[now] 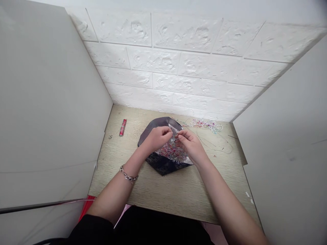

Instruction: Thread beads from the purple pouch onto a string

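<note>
My left hand (160, 137) hovers over a heap of small pink, red and clear beads (172, 152), its thumb and forefinger pinched together. Whatever sits in that pinch is too fine to make out. Close by on the right, my right hand (189, 144) has its thumb against its fingertips, also over the beads; what it holds, if anything, is too small to name. The beads lie in a dark, shallow lined holder (163, 166) whose edges fold up around them. Both hands hide part of the holder and beads.
Strung pastel beads (208, 126) and loose thin thread lie at the back right of the wooden table (163, 194). A red tube-shaped item (123, 127) and small metal bits (110, 137) are on the left. White brick-pattern wall (166, 63) and grey side panels (51, 85) enclose the table.
</note>
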`<state>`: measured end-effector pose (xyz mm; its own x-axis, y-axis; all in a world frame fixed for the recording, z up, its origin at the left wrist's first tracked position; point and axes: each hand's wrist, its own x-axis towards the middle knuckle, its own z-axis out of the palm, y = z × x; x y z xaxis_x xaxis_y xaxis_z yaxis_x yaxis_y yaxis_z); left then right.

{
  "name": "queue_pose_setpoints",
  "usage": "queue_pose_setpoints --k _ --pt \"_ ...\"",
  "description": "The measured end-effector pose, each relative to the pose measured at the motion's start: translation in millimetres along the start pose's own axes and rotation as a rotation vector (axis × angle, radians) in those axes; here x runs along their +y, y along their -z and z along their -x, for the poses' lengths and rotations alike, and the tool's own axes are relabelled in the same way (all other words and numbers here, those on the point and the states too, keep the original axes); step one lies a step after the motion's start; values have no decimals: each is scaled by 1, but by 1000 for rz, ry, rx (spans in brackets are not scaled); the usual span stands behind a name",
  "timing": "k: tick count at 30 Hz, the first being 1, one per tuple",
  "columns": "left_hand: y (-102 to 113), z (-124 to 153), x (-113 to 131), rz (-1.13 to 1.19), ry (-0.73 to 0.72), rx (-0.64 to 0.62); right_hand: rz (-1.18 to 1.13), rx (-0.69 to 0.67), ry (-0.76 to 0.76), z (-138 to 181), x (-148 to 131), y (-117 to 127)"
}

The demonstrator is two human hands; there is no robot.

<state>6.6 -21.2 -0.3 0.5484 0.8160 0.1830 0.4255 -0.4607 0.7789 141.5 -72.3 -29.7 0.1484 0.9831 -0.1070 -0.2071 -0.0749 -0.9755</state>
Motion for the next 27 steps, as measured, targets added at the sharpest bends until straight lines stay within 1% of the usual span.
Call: queue_pose_setpoints --k 3,7,18,21,25,27 --pt "-2 2 2 -13 -34 -65 -93 -11 -1 2 0 -2" --pt "-3 4 2 -31 -60 -132 -131 -9 -1 1 2 -1" --pt "-1 4 3 -61 -104 -141 -152 -5 1 -1 6 2" --pt "0 3 1 -34 -86 -139 -136 4 23 -2 7 3" --pt "0 2 -1 49 -35 -195 -84 6 68 -3 10 5" --pt "0 2 -2 82 -18 -214 -19 2 114 -3 9 6"
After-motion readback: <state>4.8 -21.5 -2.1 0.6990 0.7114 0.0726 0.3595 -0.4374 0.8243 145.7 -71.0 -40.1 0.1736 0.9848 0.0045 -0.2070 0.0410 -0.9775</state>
